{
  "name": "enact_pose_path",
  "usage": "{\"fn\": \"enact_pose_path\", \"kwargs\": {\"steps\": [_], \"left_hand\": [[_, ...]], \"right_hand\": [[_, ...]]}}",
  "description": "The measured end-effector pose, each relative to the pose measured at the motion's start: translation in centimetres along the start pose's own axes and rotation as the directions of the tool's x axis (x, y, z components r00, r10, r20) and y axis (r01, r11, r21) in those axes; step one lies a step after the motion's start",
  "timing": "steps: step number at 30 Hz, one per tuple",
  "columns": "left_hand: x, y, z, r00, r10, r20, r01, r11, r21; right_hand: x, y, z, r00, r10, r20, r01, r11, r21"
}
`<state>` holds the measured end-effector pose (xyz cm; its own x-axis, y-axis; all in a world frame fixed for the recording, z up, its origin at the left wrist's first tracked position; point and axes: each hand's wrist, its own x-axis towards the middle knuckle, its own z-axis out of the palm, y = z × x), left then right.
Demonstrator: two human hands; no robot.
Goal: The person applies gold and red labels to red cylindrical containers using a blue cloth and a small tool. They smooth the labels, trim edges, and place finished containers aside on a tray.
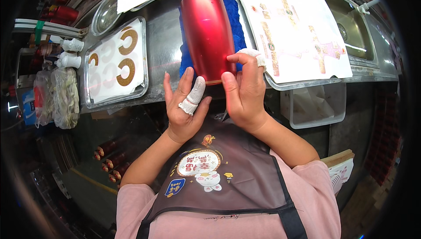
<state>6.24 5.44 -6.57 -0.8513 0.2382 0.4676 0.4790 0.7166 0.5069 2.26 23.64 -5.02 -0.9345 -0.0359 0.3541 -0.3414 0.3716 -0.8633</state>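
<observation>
Lengthways, a glossy red, tapering bottle (206, 33) lies on a crumpled blue cloth (237, 24) on the metal worktop, its narrow neck pointing to 12 o'clock and its broad base toward 6, the long axis leaning slightly from just before 12 to just before 6. At the base end, around 5 o'clock, the right hand (246, 92) is half curled, thumb and forefinger against the red surface; whether they grip or merely touch, I cannot tell. Between 6 and 7 o'clock, the left hand (184, 112) is open with fingers spread, near the base, a ribbed white finger sleeve (193, 96) on one finger. Clockwise from there, at 8 o'clock, a shallow silver metal tray (146, 57) holds a white sheet with gold-brown C-shaped pieces (132, 71) on it. Just past 9 stands a round, shiny metal bowl (103, 20). Over at 3 o'clock, a larger metal tray (285, 84) carries white paper (331, 26) with gold patterned strips (321, 61), and a steel sink basin (357, 31) sits beyond it. Lower, at 4 o'clock, a translucent plastic bin (335, 105) contains crumpled whitish sheets (307, 101).
</observation>
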Motion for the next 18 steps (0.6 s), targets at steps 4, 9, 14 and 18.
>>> {"fn": "enact_pose_path", "kwargs": {"steps": [4,9,14,18], "left_hand": [[0.14,-0.01,-0.03,1.000,0.004,0.013,-0.004,1.000,0.009],[0.28,0.16,0.15,1.000,0.006,0.007,-0.007,1.000,0.013],[0.62,0.46,0.10,1.000,0.024,0.011,-0.024,0.998,0.049],[0.82,0.53,0.03,0.999,0.035,0.010,-0.036,0.996,0.077]], "right_hand": [[0.30,0.00,0.70,0.988,-0.116,-0.099,0.108,0.991,-0.082],[0.08,0.14,0.78,0.988,-0.128,-0.085,0.119,0.988,-0.100],[-0.05,0.42,0.43,0.999,-0.030,-0.042,0.029,0.999,-0.021],[0.20,0.55,0.33,0.994,-0.093,-0.062,0.091,0.995,-0.040]]}}
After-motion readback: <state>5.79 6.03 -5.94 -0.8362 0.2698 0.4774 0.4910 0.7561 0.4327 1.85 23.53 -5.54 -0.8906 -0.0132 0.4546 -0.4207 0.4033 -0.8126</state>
